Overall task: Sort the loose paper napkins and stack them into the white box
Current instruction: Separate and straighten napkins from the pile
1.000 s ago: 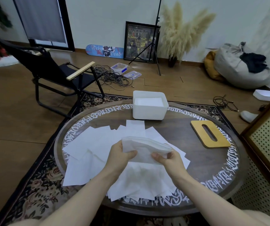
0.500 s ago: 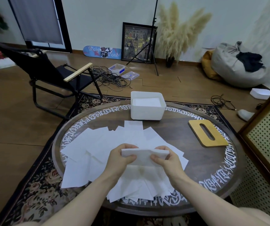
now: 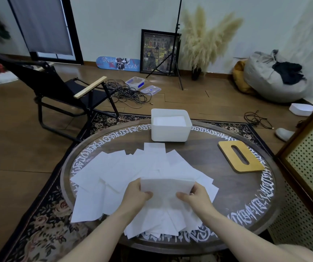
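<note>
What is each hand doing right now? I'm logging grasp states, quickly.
Left hand: closed, pinching the left edge of the napkin bundle.
Right hand: closed, pinching the same bundle's right edge.

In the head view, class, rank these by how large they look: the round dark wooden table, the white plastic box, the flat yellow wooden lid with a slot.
1. Round dark wooden table
2. White plastic box
3. Flat yellow wooden lid
Box and lid look close; the lid lies nearer, so that order is unsure.
</note>
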